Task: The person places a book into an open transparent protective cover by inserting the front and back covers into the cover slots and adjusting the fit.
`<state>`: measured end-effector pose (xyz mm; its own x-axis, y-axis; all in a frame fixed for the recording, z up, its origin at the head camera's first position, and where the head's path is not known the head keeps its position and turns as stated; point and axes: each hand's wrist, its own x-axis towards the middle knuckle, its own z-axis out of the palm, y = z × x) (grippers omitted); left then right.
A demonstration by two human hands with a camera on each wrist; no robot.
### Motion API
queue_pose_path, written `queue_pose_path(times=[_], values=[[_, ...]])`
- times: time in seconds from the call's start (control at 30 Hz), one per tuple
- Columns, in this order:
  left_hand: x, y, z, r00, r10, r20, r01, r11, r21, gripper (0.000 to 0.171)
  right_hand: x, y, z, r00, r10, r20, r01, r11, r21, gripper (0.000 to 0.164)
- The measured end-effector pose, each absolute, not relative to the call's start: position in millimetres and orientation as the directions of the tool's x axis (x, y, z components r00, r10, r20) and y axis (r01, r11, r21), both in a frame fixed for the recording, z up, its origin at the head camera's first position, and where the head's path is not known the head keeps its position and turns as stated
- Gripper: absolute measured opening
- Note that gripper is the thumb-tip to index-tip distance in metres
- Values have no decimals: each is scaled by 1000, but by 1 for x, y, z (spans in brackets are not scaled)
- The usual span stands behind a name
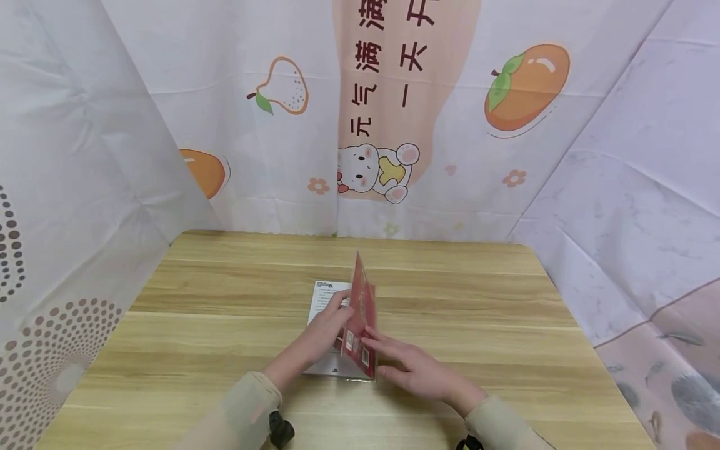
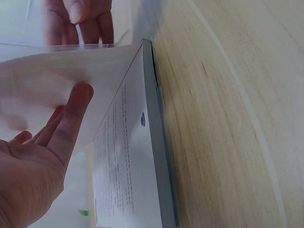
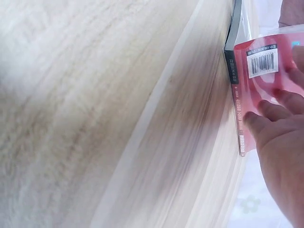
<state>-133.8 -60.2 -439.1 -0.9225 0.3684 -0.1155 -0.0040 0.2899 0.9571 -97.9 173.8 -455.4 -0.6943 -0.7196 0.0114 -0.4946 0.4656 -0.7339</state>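
A book lies on the table with its red cover (image 1: pixel 360 312) lifted nearly upright, and a clear plastic sleeve wraps the cover. The white printed page (image 2: pixel 118 156) beneath it faces up. My left hand (image 1: pixel 322 332) is on the page side of the raised cover, its extended fingertips touching the pale inner face. On the outer side, my right hand (image 1: pixel 416 370) has its fingers spread and laid against the red face. A barcode label (image 3: pixel 262 62) and the dark end of the spine (image 3: pixel 232 66) show beside the right fingers.
The book rests on a wood-grain table (image 1: pixel 236 269), near its middle. A white curtain (image 1: pixel 225 125) with fruit and bear prints hangs behind the far edge, and more cloth hangs at both sides. Black bands (image 1: pixel 280 430) sit on the wrists by the sleeves.
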Motion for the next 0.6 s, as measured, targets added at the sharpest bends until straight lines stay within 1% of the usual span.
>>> queue_pose_path(times=[0.17, 0.4, 0.6], values=[[-133, -65, -437, -944, 321, -81, 7, 264, 964, 41, -98, 177, -458, -708, -703, -63, -437, 507, -743, 49], [-134, -70, -445, -949, 306, -81, 2, 262, 965, 42, -98, 179, -462, -689, -720, -86, -456, 522, -721, 50], [-133, -77, -452, -956, 279, -94, 1, 324, 946, 44, -97, 180, -462, -689, -715, -119, -481, 574, -662, 49]])
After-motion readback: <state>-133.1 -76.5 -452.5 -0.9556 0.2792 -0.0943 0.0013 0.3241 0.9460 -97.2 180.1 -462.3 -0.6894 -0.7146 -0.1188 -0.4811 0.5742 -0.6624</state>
